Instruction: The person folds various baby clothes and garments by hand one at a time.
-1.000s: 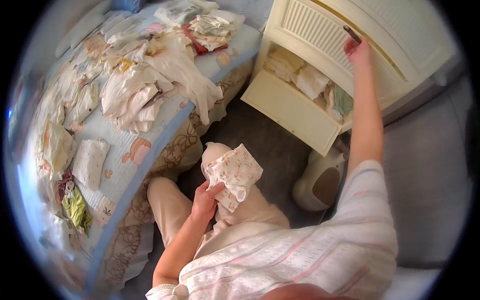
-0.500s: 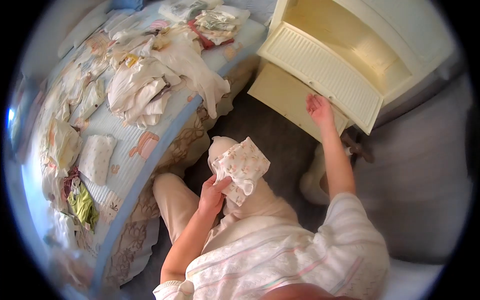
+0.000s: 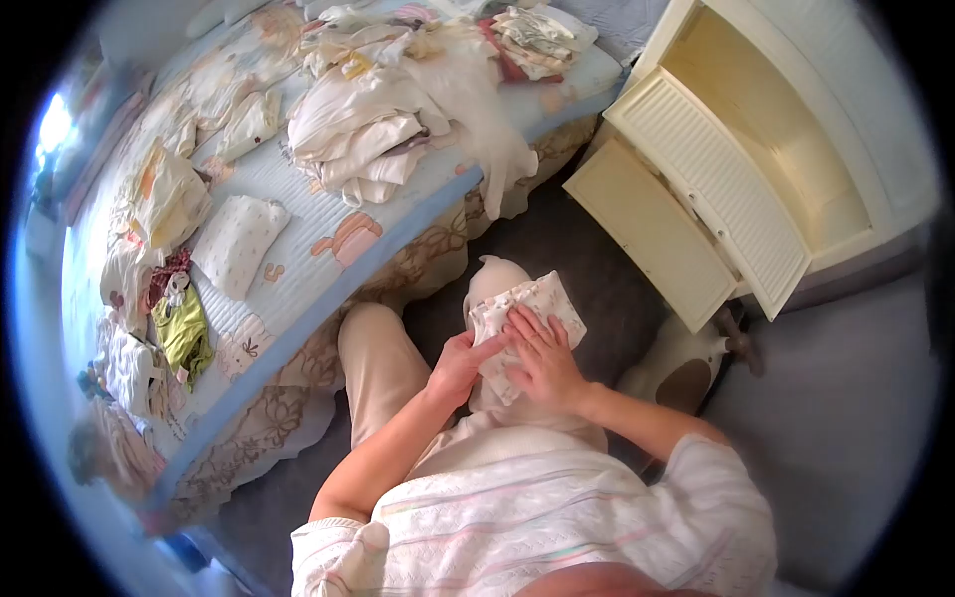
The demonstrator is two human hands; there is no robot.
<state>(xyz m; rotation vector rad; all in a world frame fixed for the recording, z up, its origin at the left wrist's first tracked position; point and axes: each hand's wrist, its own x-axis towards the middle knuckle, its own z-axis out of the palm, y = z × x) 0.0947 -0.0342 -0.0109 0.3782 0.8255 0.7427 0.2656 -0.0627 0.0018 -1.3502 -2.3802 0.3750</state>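
Note:
A small folded garment [image 3: 559, 295], white with a pinkish floral print, lies over my raised knee. My left hand [image 3: 462, 364] grips its left edge, thumb on top. Flat on its upper face rests my right hand [image 3: 547, 360], fingers stretched out and a ring on one of them. The right hand covers much of the print. To the left, on the bed, is a folded white cloth [image 3: 239, 245] with small dots.
Loose clothes [image 3: 353, 134] are heaped on the bed [image 3: 298, 298], with a folded stack [image 3: 537, 42] farther back. At right stands a cream cabinet [image 3: 900, 189] with two flap doors [image 3: 721, 184] tilted open. An animal-shaped item [image 3: 686, 363] sits below it.
My right hand has come back from the cabinet doors and now lies on the folded garment. My left hand still holds the garment. The view has shifted, moving the bed and cabinet rightward.

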